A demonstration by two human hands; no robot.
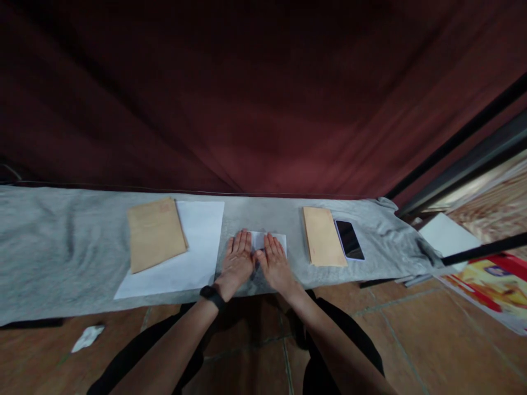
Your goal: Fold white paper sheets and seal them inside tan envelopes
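A small piece of white paper (280, 241), apparently folded, lies on the grey cloth in front of me, partly hidden under my hands. My left hand (237, 258) rests flat at the paper's left side, fingers stretched forward. Beside it my right hand (275, 263) presses flat on the paper, its fingers stretched out too. The thumbs are close together near the paper's near edge. To the left, brown envelopes (156, 235) lie on top of larger white sheets (201, 241). A narrower stack of brown envelopes (325, 237) is to the right of my hands.
A phone (349, 240) lies right of the narrow stack. The grey cloth (74, 247) covers a long, narrow surface, with a dark red curtain (255, 137) behind. Black bars (465, 142) and a red-yellow box (494, 285) stand at right. Crumpled white tissue (87, 338) is on the floor.
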